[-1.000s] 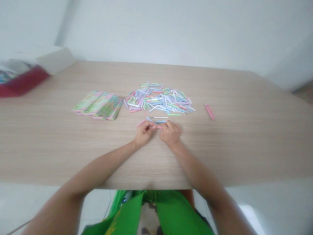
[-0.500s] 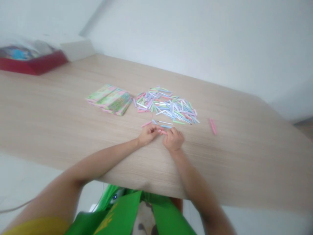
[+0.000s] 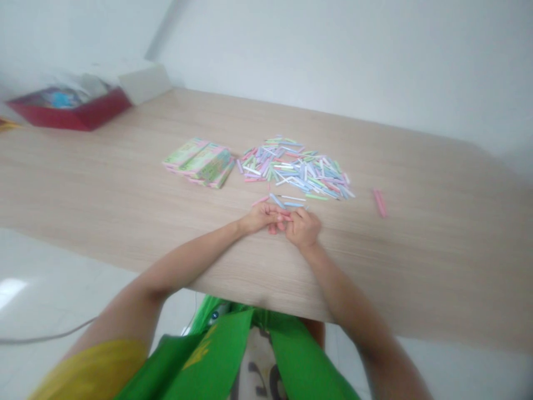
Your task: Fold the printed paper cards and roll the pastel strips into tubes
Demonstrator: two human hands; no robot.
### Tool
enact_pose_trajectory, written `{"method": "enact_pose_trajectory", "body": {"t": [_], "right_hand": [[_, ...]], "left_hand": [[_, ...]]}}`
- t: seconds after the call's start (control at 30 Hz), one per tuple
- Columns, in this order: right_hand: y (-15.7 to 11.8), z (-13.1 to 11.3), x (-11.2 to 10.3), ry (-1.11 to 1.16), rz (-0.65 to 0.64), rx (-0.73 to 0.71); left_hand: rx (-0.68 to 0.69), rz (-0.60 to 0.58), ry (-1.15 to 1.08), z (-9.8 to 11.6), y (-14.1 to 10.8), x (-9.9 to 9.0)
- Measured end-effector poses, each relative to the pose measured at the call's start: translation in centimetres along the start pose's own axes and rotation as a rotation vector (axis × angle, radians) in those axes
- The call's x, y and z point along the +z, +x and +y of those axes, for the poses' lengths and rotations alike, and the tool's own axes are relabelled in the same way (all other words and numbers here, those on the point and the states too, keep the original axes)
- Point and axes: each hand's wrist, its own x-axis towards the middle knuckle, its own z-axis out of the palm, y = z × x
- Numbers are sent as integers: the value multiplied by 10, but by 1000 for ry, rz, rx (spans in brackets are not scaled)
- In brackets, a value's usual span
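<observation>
My left hand (image 3: 264, 217) and my right hand (image 3: 305, 226) meet near the table's front edge, both closed on a small pink pen part (image 3: 286, 217). Fingers cover most of it, so its full shape is hidden. Just beyond the hands lie a blue pen piece (image 3: 277, 200), a pink piece (image 3: 261, 200), a white stick with a dark tip (image 3: 291, 198) and a green piece (image 3: 316, 196). Farther back spreads a loose pile of pastel pen parts (image 3: 308, 172). Pink pens (image 3: 379, 203) lie side by side to the right of my hands.
Stacked green and pink printed packs (image 3: 200, 161) sit left of the pile. A red box (image 3: 75, 118) with mixed contents stands at the back left, beside a pale upright panel (image 3: 145, 83). The wooden table (image 3: 437, 239) meets a white wall (image 3: 353, 55) behind.
The view has shifted, so everything on the table appears slightly higher and farther right. My left fingers have changed their position around the pink piece; both hands still hold it.
</observation>
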Motion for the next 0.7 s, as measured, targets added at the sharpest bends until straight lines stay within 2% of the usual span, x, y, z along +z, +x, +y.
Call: {"method": "enact_pose_trajectory", "body": {"t": [0.13, 0.3, 0.4, 0.53, 0.63, 0.7], "right_hand": [[-1, 1, 2, 122, 11, 55], [-1, -8, -1, 328, -11, 157], [0, -16, -3, 434, -4, 221], [2, -24, -7, 508, -2, 272], [2, -27, -9, 544, 0, 277], [2, -29, -11, 588, 13, 295]], "left_hand": [[87, 106, 6, -1, -3, 24], [236, 435, -23, -4, -10, 59], [296, 543, 11, -9, -12, 64], [415, 568, 222, -14, -16, 53], [489, 485, 465, -13, -21, 43], [500, 440, 537, -11, -23, 40]]}}
